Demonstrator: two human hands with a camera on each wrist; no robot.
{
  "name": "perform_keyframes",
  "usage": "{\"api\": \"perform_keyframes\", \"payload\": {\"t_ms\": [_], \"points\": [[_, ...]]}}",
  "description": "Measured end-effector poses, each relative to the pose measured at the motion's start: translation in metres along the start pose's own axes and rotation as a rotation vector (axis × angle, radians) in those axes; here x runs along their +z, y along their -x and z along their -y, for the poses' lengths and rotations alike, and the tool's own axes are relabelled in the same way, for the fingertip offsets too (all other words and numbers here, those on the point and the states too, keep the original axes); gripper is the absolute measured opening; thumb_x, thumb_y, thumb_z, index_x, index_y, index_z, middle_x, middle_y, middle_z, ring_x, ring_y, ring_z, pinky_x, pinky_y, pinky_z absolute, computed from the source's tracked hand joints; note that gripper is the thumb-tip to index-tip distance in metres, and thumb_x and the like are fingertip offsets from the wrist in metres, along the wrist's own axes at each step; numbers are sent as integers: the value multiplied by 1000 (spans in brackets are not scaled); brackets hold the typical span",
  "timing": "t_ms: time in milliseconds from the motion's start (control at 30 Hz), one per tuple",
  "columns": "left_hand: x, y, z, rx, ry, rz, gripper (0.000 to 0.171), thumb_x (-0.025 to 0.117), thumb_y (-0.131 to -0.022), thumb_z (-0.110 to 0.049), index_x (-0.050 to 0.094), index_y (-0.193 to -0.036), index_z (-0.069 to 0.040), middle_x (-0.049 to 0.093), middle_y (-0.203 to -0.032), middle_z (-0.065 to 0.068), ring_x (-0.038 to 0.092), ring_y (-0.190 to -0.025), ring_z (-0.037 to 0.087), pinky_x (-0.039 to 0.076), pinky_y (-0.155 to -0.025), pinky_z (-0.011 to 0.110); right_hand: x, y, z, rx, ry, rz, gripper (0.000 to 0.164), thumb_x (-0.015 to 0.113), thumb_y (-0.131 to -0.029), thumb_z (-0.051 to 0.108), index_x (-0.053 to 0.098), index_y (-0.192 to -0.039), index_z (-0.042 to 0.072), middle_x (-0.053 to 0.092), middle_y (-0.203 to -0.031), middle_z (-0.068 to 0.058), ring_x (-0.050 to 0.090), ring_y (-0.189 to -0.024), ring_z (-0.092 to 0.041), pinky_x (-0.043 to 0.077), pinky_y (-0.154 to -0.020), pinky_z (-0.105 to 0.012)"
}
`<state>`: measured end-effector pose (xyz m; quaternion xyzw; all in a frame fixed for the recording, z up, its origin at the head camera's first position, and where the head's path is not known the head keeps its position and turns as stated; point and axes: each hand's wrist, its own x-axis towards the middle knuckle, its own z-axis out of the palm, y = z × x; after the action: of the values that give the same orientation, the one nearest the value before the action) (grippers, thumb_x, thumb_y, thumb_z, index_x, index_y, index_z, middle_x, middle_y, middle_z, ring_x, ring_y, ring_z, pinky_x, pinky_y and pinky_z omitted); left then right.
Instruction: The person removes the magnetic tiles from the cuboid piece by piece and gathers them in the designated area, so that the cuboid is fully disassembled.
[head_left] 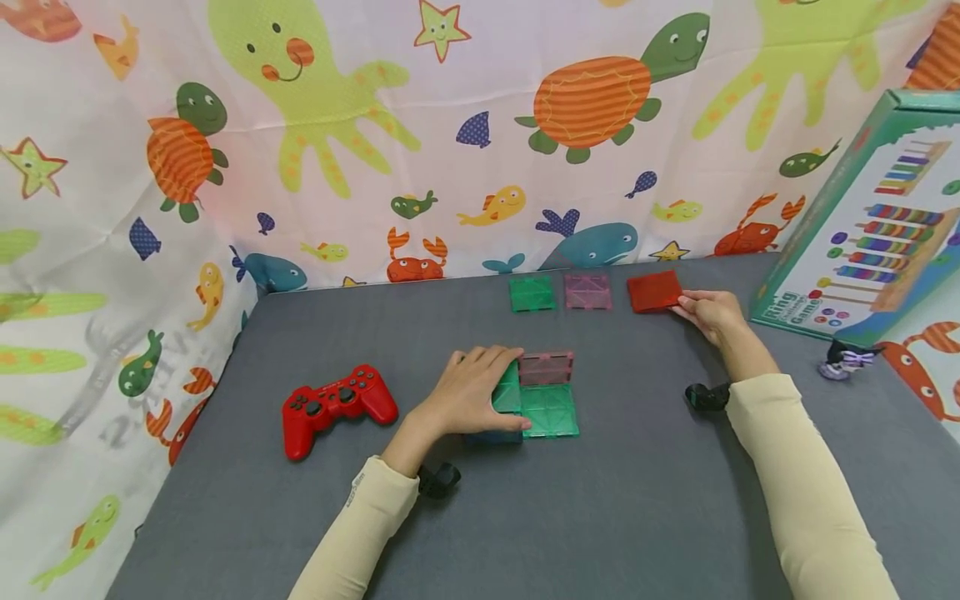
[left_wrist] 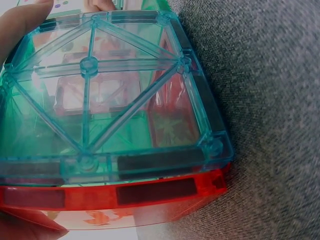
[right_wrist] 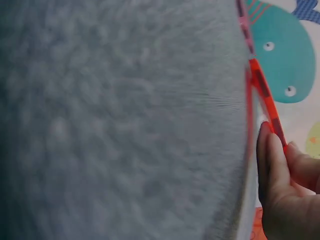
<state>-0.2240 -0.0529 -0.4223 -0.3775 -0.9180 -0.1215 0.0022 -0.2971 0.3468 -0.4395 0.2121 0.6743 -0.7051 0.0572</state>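
Observation:
My left hand (head_left: 467,390) grips a small box-like build of translucent magnetic tiles, fingers over its top and thumb at the near side. A flat green tile (head_left: 551,411) adjoins the build on the right, with a pink tile (head_left: 546,369) upright behind it. The left wrist view shows a blue tile (left_wrist: 89,67) as one face of the box, beside a red tile (left_wrist: 155,192). At the back right, my right hand (head_left: 712,315) pinches another red tile (head_left: 652,292) by its edge; in the right wrist view this tile is tilted, one edge raised off the table.
A loose green tile (head_left: 532,294) and a purple tile (head_left: 588,292) lie near the back curtain. To the left is a red game controller (head_left: 339,407). A green game box (head_left: 862,225) stands at the right, with a small dark figurine (head_left: 846,361) before it.

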Motion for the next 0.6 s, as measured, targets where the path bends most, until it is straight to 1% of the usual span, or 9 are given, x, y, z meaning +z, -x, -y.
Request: {"api": "perform_keyframes", "payload": {"t_ms": [67, 167, 267, 367, 433, 467, 500, 533, 600], "points": [[0, 0, -1, 4, -2, -3, 95, 59, -67, -72, 32, -142, -19, 43, -138, 0, 42, -121, 21, 33, -88, 43, -1, -2, -3, -14, 27, -34, 52, 46, -92, -1, 26, -139, -9, 53, -98, -1, 61, -67, 5, 49, -80, -19], [0, 0, -1, 7, 0, -7, 96, 59, -67, -71, 32, -142, -19, 43, -138, 1, 42, -121, 21, 33, -88, 43, -1, -2, -5, -74, 111, -85, 48, 51, -90, 0, 35, -133, -15, 57, -76, 9, 64, -61, 1, 52, -72, -20], [-1, 1, -2, 8, -2, -9, 96, 60, -66, -72, 31, -143, -20, 44, -137, 1, 42, -121, 21, 33, -87, 42, 2, -1, -6, -162, 313, -153, 42, 57, -89, 7, 48, -121, -18, 57, -56, 16, 63, -54, 2, 51, -61, -17], [-1, 1, -2, 6, -22, -3, 98, 59, -65, -73, 30, -143, -22, 44, -135, 1, 42, -120, 20, 34, -88, 42, 4, 1, -5, -206, 504, -229, 39, 60, -88, 16, 58, -112, -15, 58, -49, 19, 60, -48, 4, 45, -54, -10], [-1, 0, -3, 8, -34, -1, 100, 59, -64, -75, 29, -143, -22, 45, -134, 1, 43, -120, 20, 34, -88, 42, 6, 3, -5, -218, 611, -274, 38, 61, -88, 20, 62, -107, -12, 61, -50, 15, 57, -45, 6, 40, -53, -6], [-2, 0, -3, 8, -37, 0, 100, 59, -64, -75, 30, -143, -21, 45, -133, 2, 43, -119, 20, 34, -89, 42, 7, 4, -4, -220, 627, -284, 38, 61, -88, 20, 63, -107, -12, 63, -52, 11, 58, -46, 4, 41, -54, -7], [-1, 0, -3, 10, -38, 0, 100, 59, -64, -75, 30, -143, -21, 46, -133, 2, 43, -119, 20, 34, -89, 42, 8, 5, -4, -239, 665, -298, 37, 61, -88, 21, 64, -106, -12, 66, -55, 5, 58, -47, 5, 43, -58, -10], [-1, -1, -3, 11, -39, -1, 100, 59, -64, -74, 30, -143, -20, 46, -133, 2, 43, -119, 21, 34, -89, 42, 9, 8, -5, -264, 696, -310, 37, 60, -88, 20, 64, -106, -12, 68, -60, -1, 60, -51, 1, 44, -62, -15], [-1, -1, -3, 12, -37, -3, 99, 60, -65, -74, 31, -143, -19, 46, -132, 3, 44, -118, 21, 34, -88, 43, 14, 13, -6, -333, 765, -326, 36, 59, -88, 19, 64, -106, -11, 70, -72, -14, 64, -62, -12, 46, -69, -28]]}}
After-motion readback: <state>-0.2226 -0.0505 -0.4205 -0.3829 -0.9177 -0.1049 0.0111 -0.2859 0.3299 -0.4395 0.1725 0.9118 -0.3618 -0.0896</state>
